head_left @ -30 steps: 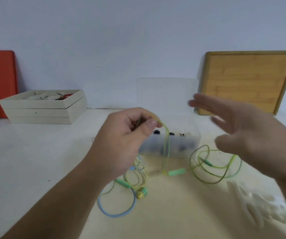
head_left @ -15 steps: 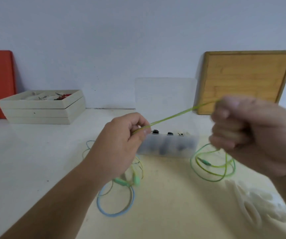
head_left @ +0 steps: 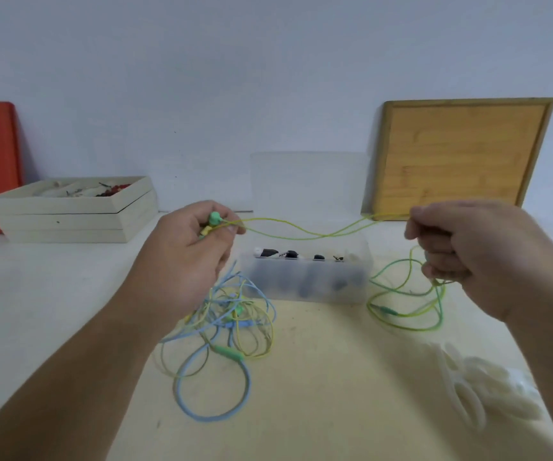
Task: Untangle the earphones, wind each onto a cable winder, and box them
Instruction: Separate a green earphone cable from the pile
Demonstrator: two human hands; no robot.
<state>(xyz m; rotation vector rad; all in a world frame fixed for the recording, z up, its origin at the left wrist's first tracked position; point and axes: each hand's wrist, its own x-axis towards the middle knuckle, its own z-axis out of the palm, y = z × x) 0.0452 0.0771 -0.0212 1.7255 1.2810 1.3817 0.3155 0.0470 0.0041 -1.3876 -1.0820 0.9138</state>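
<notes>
Above the box (head_left: 305, 284), left hand (head_left: 182, 261) pinching earbuds (head_left: 214, 218), right hand (head_left: 468, 251) gripping their cable (head_left: 301, 233)

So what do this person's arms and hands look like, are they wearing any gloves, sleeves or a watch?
Nothing worn that shows. The left hand and right hand are bare: no gloves, rings or tape visible. The left forearm and right forearm are bare too, right to the frame's edge, with no sleeve, watch, wristband or markings. Anything higher up the arms is out of view.

No readable text, label or number anywhere — view perhaps too soft for fine print.
</notes>
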